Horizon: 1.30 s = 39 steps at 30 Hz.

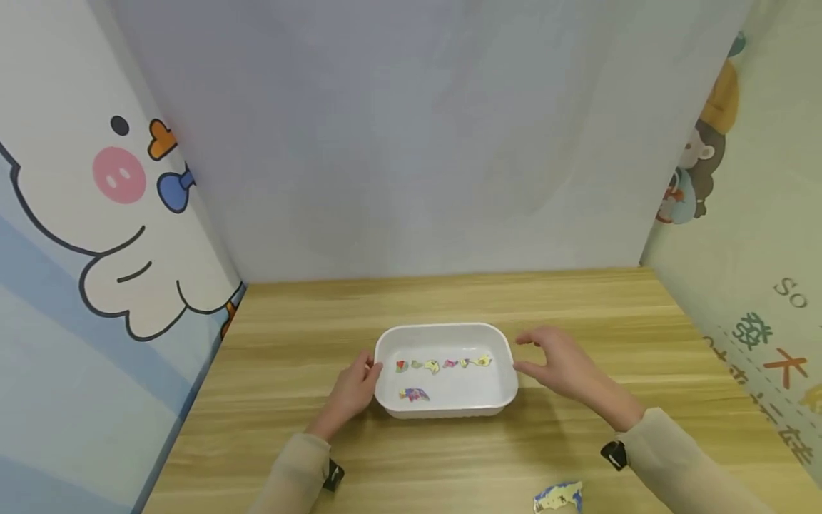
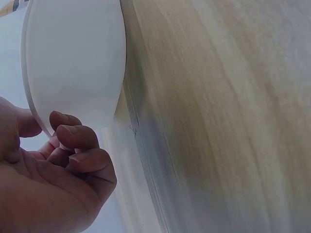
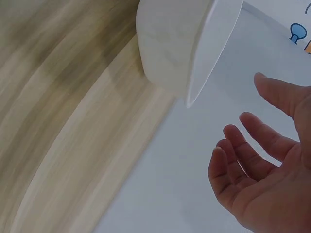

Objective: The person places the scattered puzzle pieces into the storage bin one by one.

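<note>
A white rectangular plastic tray (image 1: pixel 446 407) with rounded corners and a raised rim is on the wooden table. Several small coloured scraps (image 1: pixel 432 366) lie in a row on its floor, and a purple-and-pink piece (image 1: pixel 414 394) lies nearer its front left. My left hand (image 1: pixel 355 385) grips the tray's left end; in the left wrist view the thumb is over the rim and the curled fingers (image 2: pixel 80 138) are at the outer wall. By the right end my right hand (image 1: pixel 557 363) holds nothing, its fingers spread and bent; the right wrist view shows it apart from the tray (image 3: pixel 167 43).
A torn-looking blue and cream piece (image 1: pixel 559 497) lies at the table's near edge, right of centre. A plain pale wall (image 1: pixel 437 143) rises behind the wooden table (image 1: pixel 308 307). Printed panels with cartoons stand on the left (image 1: pixel 77 214) and right (image 1: pixel 738 250).
</note>
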Tool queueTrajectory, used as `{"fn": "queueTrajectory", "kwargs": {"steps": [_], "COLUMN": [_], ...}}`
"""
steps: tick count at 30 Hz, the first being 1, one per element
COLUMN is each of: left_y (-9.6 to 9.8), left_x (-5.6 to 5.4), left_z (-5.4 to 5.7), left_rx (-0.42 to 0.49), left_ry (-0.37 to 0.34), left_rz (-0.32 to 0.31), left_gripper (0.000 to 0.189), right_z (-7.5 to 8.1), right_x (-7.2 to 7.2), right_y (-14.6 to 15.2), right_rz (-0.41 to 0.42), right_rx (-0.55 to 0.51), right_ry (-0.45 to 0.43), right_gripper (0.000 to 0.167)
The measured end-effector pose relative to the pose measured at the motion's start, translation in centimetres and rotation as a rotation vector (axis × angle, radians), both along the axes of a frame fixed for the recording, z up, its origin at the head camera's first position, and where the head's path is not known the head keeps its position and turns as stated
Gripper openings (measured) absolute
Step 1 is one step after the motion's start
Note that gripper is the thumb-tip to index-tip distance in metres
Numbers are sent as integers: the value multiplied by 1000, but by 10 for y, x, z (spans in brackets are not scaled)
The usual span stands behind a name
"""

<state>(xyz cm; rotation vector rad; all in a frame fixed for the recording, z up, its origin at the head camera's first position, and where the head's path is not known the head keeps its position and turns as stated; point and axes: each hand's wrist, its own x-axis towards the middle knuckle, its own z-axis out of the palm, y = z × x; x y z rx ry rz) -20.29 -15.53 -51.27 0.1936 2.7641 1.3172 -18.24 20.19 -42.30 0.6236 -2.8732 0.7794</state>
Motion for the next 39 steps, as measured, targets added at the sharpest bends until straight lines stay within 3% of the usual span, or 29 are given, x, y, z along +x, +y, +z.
{"fn": "queueTrajectory", "kwargs": {"steps": [13,28,39], "left_y": [4,2,1], "left_x": [5,4,1], "left_z": [-4,-6,-6], "left_rx": [7,19,12], "left_ry": [17,25,7], "left_rz": [-21,-12,-6], "left_gripper": [10,12,13], "right_z": [-11,-19,-45], "right_x": [30,46,63], "right_y": [40,60,59], "right_rz": [23,127,199], "right_rx": [67,101,150], "right_ry": [2,-222,-252], "right_gripper": [32,39,37]}}
